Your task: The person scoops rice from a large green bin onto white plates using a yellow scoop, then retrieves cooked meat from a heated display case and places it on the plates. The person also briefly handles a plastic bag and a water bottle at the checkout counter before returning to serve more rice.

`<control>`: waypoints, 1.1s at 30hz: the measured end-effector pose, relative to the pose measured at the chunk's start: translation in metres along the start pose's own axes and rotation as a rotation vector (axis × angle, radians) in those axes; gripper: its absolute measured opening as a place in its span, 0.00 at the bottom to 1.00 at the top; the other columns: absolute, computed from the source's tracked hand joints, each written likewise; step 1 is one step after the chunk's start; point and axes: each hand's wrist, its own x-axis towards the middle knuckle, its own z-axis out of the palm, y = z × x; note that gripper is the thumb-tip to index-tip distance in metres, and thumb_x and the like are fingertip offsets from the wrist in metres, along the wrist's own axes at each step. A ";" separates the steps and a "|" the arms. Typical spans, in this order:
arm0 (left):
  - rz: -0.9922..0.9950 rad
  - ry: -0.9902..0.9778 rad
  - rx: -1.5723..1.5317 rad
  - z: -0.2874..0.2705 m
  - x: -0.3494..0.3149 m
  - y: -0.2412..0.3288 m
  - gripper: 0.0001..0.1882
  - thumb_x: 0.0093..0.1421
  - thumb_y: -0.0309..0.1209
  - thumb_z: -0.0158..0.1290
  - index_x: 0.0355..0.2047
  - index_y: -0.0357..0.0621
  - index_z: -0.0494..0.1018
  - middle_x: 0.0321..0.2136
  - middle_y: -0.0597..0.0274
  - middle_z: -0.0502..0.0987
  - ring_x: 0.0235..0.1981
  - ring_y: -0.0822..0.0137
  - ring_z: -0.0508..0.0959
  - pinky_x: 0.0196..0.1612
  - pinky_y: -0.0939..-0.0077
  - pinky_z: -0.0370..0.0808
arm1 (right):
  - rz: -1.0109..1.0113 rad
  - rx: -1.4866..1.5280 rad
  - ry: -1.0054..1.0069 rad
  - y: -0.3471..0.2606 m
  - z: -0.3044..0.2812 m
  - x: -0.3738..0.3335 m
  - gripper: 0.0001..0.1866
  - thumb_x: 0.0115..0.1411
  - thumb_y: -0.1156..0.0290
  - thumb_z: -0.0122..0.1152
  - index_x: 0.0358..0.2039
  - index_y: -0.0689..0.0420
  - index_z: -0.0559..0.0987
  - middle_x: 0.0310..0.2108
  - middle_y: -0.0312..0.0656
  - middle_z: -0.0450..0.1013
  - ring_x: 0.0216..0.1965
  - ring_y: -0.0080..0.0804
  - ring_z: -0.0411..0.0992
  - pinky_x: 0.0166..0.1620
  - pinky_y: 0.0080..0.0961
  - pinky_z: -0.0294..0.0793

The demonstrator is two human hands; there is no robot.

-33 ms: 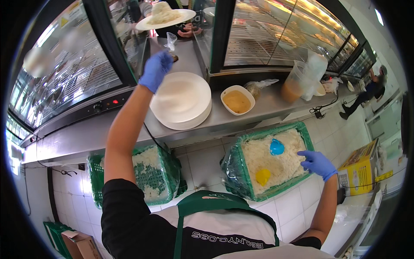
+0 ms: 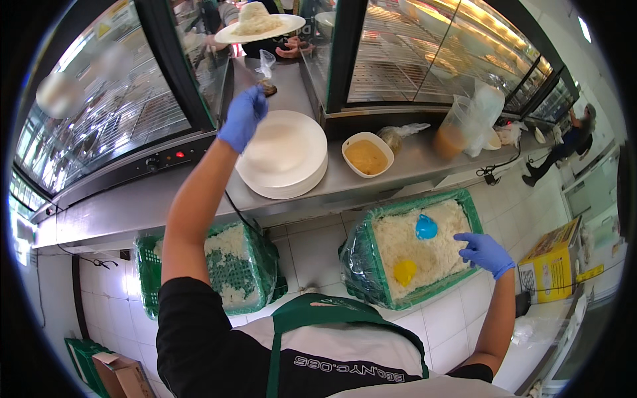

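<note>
My left hand (image 2: 245,119), in a blue glove, is over the counter with its fingers curled together; what they hold, if anything, is hidden. Right by its fingertips lies a small clear bag (image 2: 267,63) with dark contents at its near end. Below the hand stands a stack of white plates (image 2: 282,156). My right hand (image 2: 488,253), also blue-gloved, is open with fingers apart at the right edge of a lined green crate (image 2: 472,209) of white rice (image 2: 434,249). A blue scoop (image 2: 426,227) and a yellow scoop (image 2: 404,271) rest in that rice.
Glass display cabinets (image 2: 411,60) flank the counter gap, where another person holds up a plate of rice (image 2: 259,26). A bowl of yellowish sauce (image 2: 366,156) and a pitcher (image 2: 451,139) stand right of the plates. Another rice crate (image 2: 262,265) sits lower left.
My left hand has drawn back slightly toward me, away from the small bag, which stays on the counter. My right hand has shifted slightly left.
</note>
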 end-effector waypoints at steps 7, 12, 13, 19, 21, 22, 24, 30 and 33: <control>0.464 0.137 0.288 -0.083 -0.190 0.009 0.08 0.65 0.31 0.43 0.28 0.47 0.68 0.19 0.74 0.60 0.18 0.79 0.60 0.20 0.83 0.57 | -0.110 -0.105 0.078 -0.026 0.015 -0.008 0.33 0.55 0.72 0.60 0.61 0.53 0.61 0.21 0.44 0.73 0.20 0.31 0.71 0.28 0.28 0.72; 0.502 0.611 0.214 -0.204 -0.348 0.010 0.10 0.67 0.32 0.39 0.26 0.51 0.62 0.20 0.74 0.59 0.17 0.78 0.57 0.21 0.82 0.55 | -0.164 -0.673 0.559 0.025 -0.025 -0.007 0.42 0.54 0.71 0.59 0.65 0.56 0.48 0.28 0.55 0.74 0.29 0.50 0.74 0.35 0.41 0.72; 0.492 0.662 0.225 -0.223 -0.380 0.008 0.11 0.67 0.33 0.39 0.25 0.52 0.61 0.19 0.75 0.57 0.17 0.78 0.56 0.21 0.82 0.55 | -0.171 -0.628 0.610 0.042 -0.050 -0.011 0.42 0.54 0.70 0.60 0.65 0.57 0.48 0.31 0.57 0.74 0.32 0.51 0.74 0.36 0.43 0.72; 0.399 0.840 0.344 -0.365 -0.538 -0.010 0.16 0.68 0.46 0.37 0.36 0.49 0.67 0.26 0.70 0.69 0.26 0.74 0.68 0.29 0.75 0.68 | 0.201 -0.541 1.057 0.072 -0.202 -0.065 0.25 0.59 0.68 0.46 0.56 0.67 0.60 0.41 0.65 0.72 0.42 0.56 0.73 0.44 0.46 0.71; 0.529 0.912 0.314 -0.349 -0.561 -0.028 0.20 0.69 0.47 0.34 0.47 0.46 0.65 0.38 0.62 0.73 0.36 0.64 0.74 0.41 0.68 0.74 | 0.329 -0.744 0.933 0.092 -0.242 -0.089 0.19 0.58 0.70 0.46 0.47 0.67 0.72 0.45 0.60 0.71 0.46 0.55 0.72 0.48 0.44 0.71; 0.502 0.939 0.218 -0.346 -0.576 -0.023 0.21 0.68 0.46 0.35 0.50 0.44 0.64 0.31 0.68 0.71 0.29 0.71 0.72 0.35 0.76 0.72 | 0.414 -0.805 0.858 0.095 -0.257 -0.099 0.18 0.57 0.70 0.47 0.46 0.65 0.74 0.47 0.57 0.71 0.47 0.54 0.72 0.50 0.42 0.71; 0.427 1.114 0.086 -0.357 -0.613 -0.015 0.15 0.68 0.46 0.40 0.28 0.52 0.64 0.16 0.76 0.54 0.17 0.82 0.55 0.20 0.88 0.56 | 0.507 -0.939 0.744 0.091 -0.270 -0.122 0.17 0.54 0.70 0.50 0.43 0.62 0.77 0.48 0.53 0.71 0.48 0.52 0.72 0.51 0.41 0.71; 0.470 0.983 -0.048 -0.400 -0.697 -0.012 0.11 0.67 0.34 0.42 0.25 0.53 0.62 0.18 0.75 0.61 0.15 0.80 0.62 0.19 0.86 0.63 | 0.513 -1.135 0.737 0.043 -0.264 -0.181 0.18 0.47 0.67 0.61 0.40 0.55 0.79 0.43 0.48 0.75 0.43 0.47 0.73 0.46 0.38 0.73; 0.545 1.070 0.008 -0.442 -0.745 -0.008 0.10 0.66 0.34 0.43 0.25 0.54 0.62 0.18 0.75 0.62 0.15 0.79 0.63 0.20 0.85 0.65 | 0.389 -0.900 0.815 0.036 -0.251 -0.197 0.26 0.48 0.71 0.61 0.50 0.54 0.69 0.38 0.47 0.74 0.35 0.42 0.72 0.38 0.36 0.72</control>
